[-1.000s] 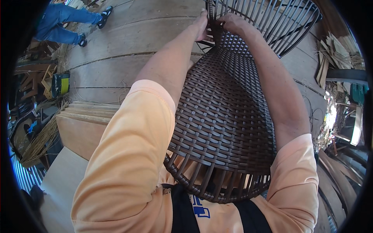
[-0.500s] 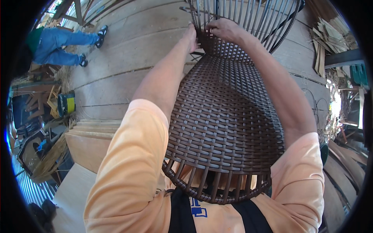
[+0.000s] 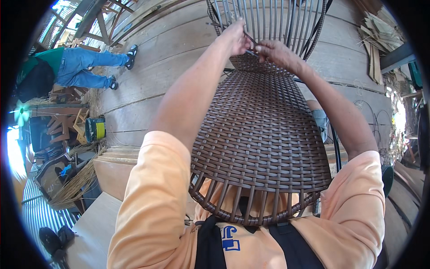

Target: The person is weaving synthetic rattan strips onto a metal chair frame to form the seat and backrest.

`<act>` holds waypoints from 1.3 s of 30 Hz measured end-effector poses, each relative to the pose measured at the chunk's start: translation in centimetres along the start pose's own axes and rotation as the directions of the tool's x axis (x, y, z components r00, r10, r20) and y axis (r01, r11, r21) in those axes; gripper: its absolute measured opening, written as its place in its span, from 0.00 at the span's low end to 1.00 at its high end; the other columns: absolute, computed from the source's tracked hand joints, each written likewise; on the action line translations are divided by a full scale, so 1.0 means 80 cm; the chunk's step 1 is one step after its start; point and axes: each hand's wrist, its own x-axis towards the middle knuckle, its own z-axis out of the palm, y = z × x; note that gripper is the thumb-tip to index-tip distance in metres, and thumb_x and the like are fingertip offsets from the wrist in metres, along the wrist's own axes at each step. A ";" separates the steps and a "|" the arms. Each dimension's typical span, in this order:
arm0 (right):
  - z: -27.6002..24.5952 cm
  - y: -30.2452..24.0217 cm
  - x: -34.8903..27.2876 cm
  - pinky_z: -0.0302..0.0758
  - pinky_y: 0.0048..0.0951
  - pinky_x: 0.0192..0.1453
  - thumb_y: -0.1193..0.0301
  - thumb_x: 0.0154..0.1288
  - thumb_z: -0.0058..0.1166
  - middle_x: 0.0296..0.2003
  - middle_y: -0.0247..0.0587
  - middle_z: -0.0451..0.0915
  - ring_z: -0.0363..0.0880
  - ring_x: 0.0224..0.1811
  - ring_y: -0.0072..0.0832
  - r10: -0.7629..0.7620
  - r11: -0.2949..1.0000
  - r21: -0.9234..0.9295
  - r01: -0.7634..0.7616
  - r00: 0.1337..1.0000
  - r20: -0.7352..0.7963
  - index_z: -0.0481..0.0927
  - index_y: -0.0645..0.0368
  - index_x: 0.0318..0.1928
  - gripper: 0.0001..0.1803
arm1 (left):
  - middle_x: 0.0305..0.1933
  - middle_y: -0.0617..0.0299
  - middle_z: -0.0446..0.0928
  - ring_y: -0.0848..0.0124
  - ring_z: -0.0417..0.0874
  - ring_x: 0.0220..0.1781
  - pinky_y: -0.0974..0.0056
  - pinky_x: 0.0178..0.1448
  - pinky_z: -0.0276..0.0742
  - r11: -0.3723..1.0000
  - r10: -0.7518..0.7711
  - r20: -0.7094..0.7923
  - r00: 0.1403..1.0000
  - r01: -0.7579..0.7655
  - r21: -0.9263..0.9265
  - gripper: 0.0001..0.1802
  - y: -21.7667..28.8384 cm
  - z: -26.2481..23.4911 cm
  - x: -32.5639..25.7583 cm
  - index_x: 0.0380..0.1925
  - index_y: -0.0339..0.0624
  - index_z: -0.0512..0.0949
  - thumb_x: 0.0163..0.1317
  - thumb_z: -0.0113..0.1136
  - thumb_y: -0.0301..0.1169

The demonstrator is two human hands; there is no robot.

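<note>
A dark brown woven wicker chair frame lies lengthwise before me, its near rim against my body. Its near part is tightly woven; bare upright stakes stand at the far end. My left hand is closed at the base of those stakes, fingers bent around a thin brown weaving strip. Just to its right, my right hand pinches the same strip above the top edge of the weave. Part of the strip is hidden by my fingers.
A person in jeans stands on the plank floor at far left. Beside my left arm are a dark bucket with a yellow band, a bundle of dry stalks and stacked boards. Wood strips lie at far right.
Both hands have shifted right, and the right hand has come nearer to me. The strip now shows between them. The chair's far end has moved slightly left in view.
</note>
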 end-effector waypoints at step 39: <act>-0.017 0.056 -0.108 0.72 0.45 0.43 0.60 0.67 0.41 0.31 0.56 0.77 0.77 0.39 0.50 -0.069 0.753 -0.651 0.097 0.995 0.069 0.72 0.60 0.40 0.16 | 0.25 0.59 0.78 0.72 0.76 0.30 0.60 0.38 0.68 0.716 0.653 -0.339 0.677 -0.407 0.567 0.15 0.038 -0.129 0.042 0.24 0.39 0.80 0.53 0.58 0.40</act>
